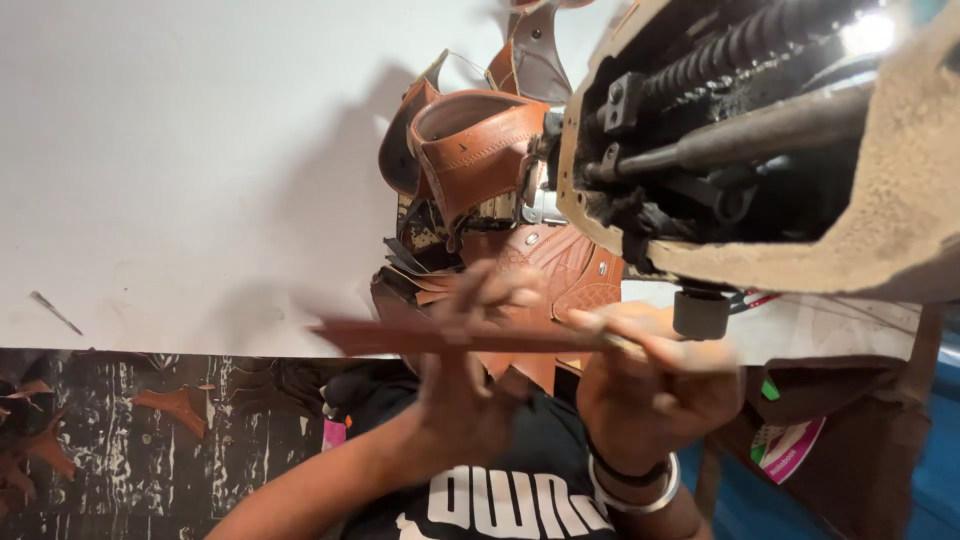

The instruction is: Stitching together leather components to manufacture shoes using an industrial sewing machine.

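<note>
Motion blurs the left hand (470, 380), the right hand (650, 385) and the long brown leather strip (430, 338) between them, so neither grip is clear.

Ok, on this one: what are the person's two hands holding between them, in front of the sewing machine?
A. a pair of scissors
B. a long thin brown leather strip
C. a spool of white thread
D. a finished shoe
B: the left hand and right hand both grip a long, thin brown strip, blurred, held crosswise below the sewing machine.
</note>
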